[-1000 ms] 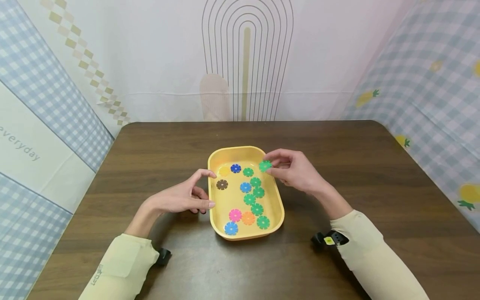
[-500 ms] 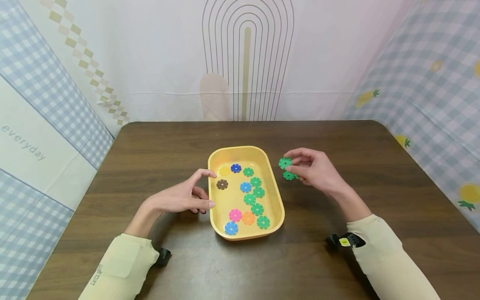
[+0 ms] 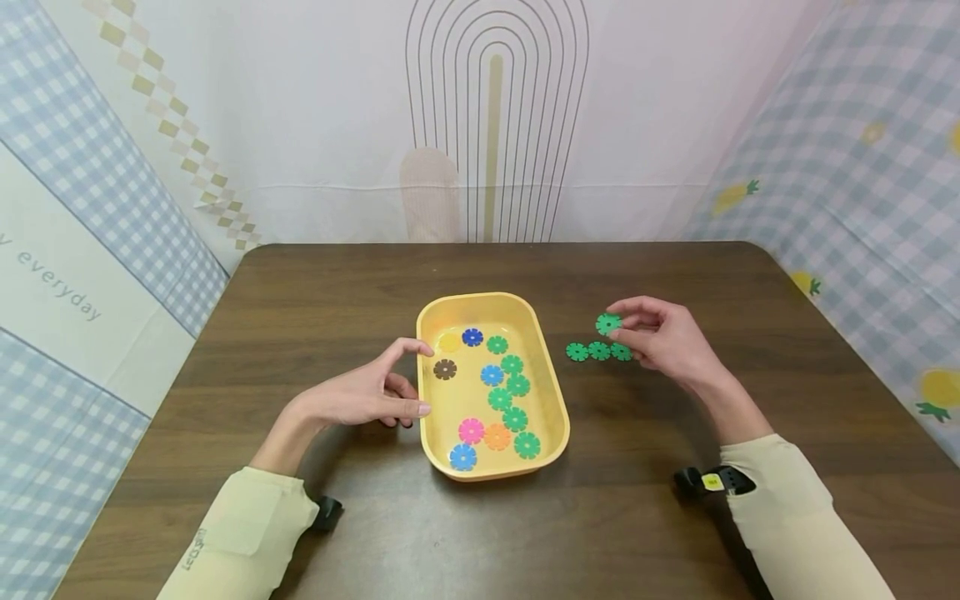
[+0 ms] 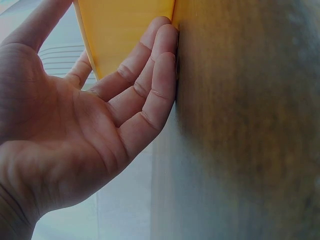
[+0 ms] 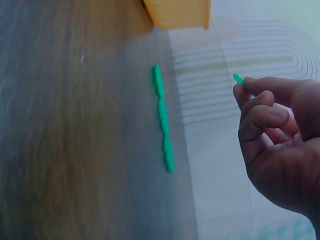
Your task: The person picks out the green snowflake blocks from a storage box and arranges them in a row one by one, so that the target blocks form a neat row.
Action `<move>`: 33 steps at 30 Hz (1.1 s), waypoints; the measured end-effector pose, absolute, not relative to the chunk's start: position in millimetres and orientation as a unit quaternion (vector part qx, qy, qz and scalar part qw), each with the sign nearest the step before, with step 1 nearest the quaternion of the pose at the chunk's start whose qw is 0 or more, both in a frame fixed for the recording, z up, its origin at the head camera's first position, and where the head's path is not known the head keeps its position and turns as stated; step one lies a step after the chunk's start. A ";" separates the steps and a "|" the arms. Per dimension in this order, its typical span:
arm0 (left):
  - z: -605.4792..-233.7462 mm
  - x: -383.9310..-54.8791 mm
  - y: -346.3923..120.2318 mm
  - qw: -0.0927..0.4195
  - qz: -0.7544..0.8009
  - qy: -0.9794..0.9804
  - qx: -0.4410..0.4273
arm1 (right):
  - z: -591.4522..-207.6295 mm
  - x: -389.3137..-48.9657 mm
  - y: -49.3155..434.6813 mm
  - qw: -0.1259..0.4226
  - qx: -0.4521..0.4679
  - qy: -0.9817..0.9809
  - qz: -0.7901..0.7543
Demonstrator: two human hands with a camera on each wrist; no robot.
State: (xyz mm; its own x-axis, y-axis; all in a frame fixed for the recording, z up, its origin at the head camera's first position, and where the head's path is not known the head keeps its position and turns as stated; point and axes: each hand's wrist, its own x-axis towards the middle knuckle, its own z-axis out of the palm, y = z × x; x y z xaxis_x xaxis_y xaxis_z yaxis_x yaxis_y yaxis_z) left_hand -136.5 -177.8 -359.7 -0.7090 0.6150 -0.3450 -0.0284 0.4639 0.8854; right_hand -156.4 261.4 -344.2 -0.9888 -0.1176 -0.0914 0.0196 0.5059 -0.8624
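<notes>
A yellow plastic tray (image 3: 431, 433) stands mid-table holding several snowflake discs: green ones such as the green snowflake disc (image 3: 527, 445), plus blue, pink, orange, brown and yellow. My left hand (image 3: 365, 390) holds its left side, index finger and thumb on the rim and the other fingers against the outer wall. To the right of the tray, my right hand (image 3: 669, 342) pinches a green snowflake disc (image 3: 608, 324) between thumb and fingers. Just below that disc, a row of green snowflake discs (image 3: 599, 351) lies on the table; its right end is near the hand.
The brown wooden table (image 3: 480, 542) reaches back to a patterned white cloth (image 3: 322, 133). Checked cloth (image 3: 847, 192) hangs at the right side. The right wrist view shows the tray's corner (image 5: 180, 12) beyond the green row.
My right hand has moved right, from over the tray's right rim to above the green row, carrying the green snowflake disc. The row has come into sight. My left hand stays put.
</notes>
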 end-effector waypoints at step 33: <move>-360.4 -137.0 -178.2 0.331 0.480 0.791 0.185 | -369.5 -163.4 314.1 0.092 0.010 0.866 -0.491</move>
